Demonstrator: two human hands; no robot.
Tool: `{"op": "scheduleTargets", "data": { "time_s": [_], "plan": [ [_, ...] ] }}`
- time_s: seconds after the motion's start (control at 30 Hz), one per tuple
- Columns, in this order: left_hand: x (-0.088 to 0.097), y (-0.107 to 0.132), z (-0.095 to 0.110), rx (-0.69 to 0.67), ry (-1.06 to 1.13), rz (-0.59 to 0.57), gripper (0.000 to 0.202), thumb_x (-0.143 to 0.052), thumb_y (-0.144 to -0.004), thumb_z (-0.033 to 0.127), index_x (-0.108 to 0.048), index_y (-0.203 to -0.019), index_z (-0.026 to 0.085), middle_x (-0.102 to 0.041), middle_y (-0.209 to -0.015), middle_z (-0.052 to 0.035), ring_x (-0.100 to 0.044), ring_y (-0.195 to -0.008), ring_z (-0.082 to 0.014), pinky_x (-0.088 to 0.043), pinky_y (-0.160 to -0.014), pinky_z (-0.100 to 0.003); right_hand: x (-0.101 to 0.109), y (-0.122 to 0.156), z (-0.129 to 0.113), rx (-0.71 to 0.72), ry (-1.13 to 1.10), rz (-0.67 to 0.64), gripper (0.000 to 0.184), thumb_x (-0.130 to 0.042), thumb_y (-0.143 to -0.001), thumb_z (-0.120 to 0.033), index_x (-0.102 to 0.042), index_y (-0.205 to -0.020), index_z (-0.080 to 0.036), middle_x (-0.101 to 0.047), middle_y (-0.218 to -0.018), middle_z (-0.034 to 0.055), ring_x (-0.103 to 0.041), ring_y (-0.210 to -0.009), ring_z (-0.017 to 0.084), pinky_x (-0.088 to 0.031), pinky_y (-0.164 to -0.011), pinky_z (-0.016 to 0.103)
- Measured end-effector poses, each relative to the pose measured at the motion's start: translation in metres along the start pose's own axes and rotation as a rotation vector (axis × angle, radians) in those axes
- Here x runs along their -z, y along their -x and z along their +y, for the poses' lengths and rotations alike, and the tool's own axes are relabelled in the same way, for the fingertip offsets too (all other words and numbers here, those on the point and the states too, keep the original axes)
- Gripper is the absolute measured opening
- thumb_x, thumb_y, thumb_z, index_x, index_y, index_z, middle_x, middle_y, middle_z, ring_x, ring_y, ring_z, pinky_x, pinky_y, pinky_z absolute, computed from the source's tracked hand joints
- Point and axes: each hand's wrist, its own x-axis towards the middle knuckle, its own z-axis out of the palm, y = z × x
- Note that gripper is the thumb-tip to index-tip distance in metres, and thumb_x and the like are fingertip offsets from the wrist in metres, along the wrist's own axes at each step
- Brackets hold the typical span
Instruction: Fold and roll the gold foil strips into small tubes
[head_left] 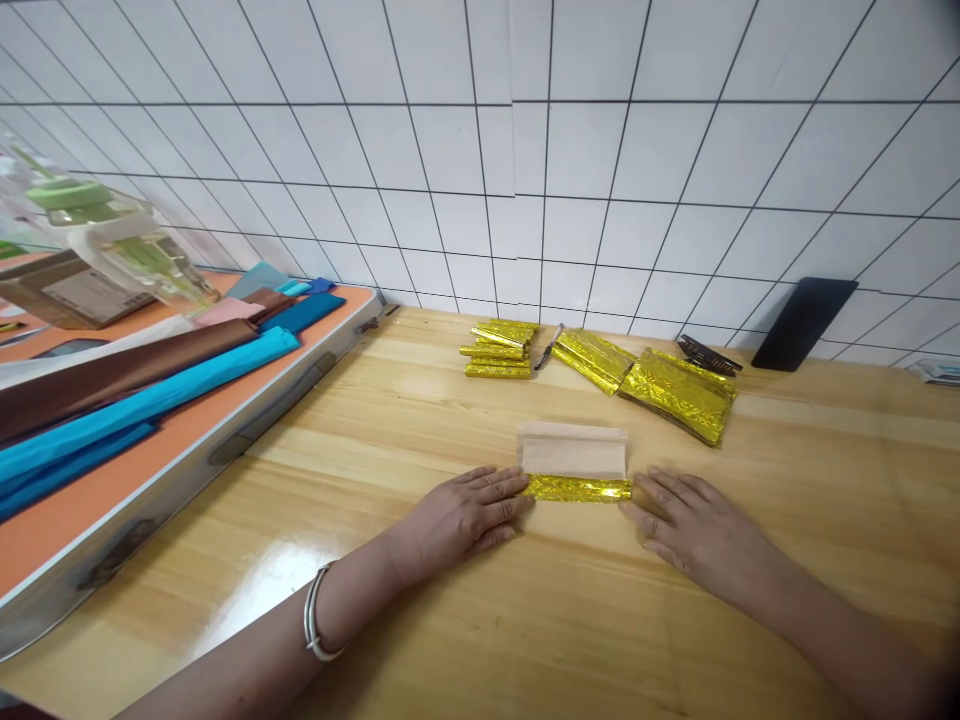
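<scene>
A small sheet of paper with a pale beige back [573, 450] lies on the wooden table, its near edge folded over into a shiny gold foil strip [577, 488]. My left hand [472, 508] rests at the strip's left end, fingers stretched out and fingertips touching it. At the right end lies my right hand [686, 520], fingers spread and slightly blurred, the tips at the strip's edge. Behind the sheet are several rolled gold foil papers [496, 350] in a small pile. Further right are flat stacks of gold foil paper [679, 395].
A pen [549, 347] lies between the gold piles. A black hair claw clip [707, 355] and a dark flat slab [804, 323] are near the tiled wall [585, 150]. At left, an orange board [187, 450] bears coloured folded sheets [150, 400], a cardboard box [71, 290] and a green-lidded bottle [124, 235].
</scene>
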Motion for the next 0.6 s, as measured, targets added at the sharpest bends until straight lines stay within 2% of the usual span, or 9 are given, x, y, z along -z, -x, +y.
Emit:
{"op": "scheduleTargets", "data": {
  "time_s": [0.17, 0.33, 0.6],
  "plan": [
    [0.002, 0.004, -0.013, -0.080, 0.055, 0.030, 0.041, -0.040, -0.092, 0.030, -0.041, -0.132, 0.021, -0.043, -0.137, -0.0079, -0.040, -0.127, -0.0193, -0.032, -0.108, -0.038, -0.006, 0.004, 0.011, 0.073, 0.004, 0.015, 0.034, -0.048, -0.088, -0.036, -0.053, -0.120, -0.027, -0.049, -0.132, 0.0081, -0.040, -0.124, 0.027, -0.036, -0.097, 0.045],
    [-0.003, 0.006, -0.027, -0.170, 0.140, 0.083, 0.042, -0.043, -0.091, 0.025, -0.040, -0.133, 0.020, -0.048, -0.133, -0.0069, -0.040, -0.127, -0.0187, -0.033, -0.108, -0.037, -0.006, 0.006, 0.014, 0.079, 0.003, 0.002, 0.036, -0.047, -0.088, -0.036, -0.051, -0.123, -0.027, -0.046, -0.136, 0.0068, -0.039, -0.125, 0.026, -0.036, -0.097, 0.043],
    [-0.006, 0.008, -0.033, -0.171, 0.203, 0.103, 0.037, -0.045, -0.089, 0.022, -0.047, -0.126, 0.019, -0.051, -0.130, -0.0074, -0.039, -0.127, -0.0188, -0.035, -0.107, -0.036, -0.009, 0.010, 0.021, 0.123, 0.007, -0.019, 0.041, -0.046, -0.089, -0.034, -0.046, -0.129, -0.027, -0.043, -0.138, 0.0057, -0.037, -0.127, 0.025, -0.035, -0.098, 0.042]
  ]
}}
